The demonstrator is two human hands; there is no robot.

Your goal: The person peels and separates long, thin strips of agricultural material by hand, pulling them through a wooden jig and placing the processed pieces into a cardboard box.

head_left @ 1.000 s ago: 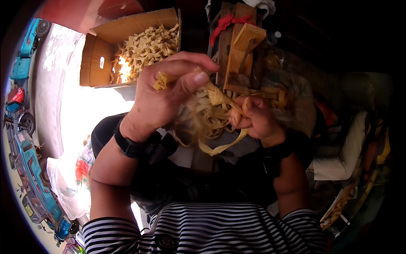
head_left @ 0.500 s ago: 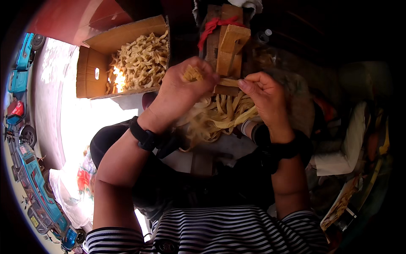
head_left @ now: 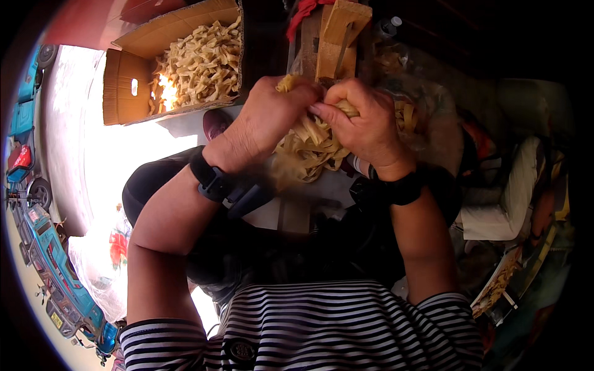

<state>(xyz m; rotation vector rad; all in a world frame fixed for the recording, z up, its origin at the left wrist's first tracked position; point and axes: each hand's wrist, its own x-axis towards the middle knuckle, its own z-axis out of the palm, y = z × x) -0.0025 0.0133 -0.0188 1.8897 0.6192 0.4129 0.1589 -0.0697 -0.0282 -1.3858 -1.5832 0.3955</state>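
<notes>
My left hand is closed, with a folded end of pale yellow strip showing above its fingers. Pressed up against it, my right hand is closed as well, and another piece of yellow strip bulges out between thumb and fingers. The fingertips of both hands meet, hiding how the strip runs between them. Below them lies a loose heap of long, flat yellow strips, which look like bean curd skin. Just beyond the hands a wooden block with a slot stands upright on a plank.
An open cardboard box at the far left holds many short, knotted-looking yellow pieces. A red cloth is tied round the plank. Right of it is a capped clear bottle. A white carton stands at right; parked blue vehicles show far left.
My right hand has come in toward the left and closed round the strip, which was stretched between them. The view has shifted, so the box and wooden block appear higher.
</notes>
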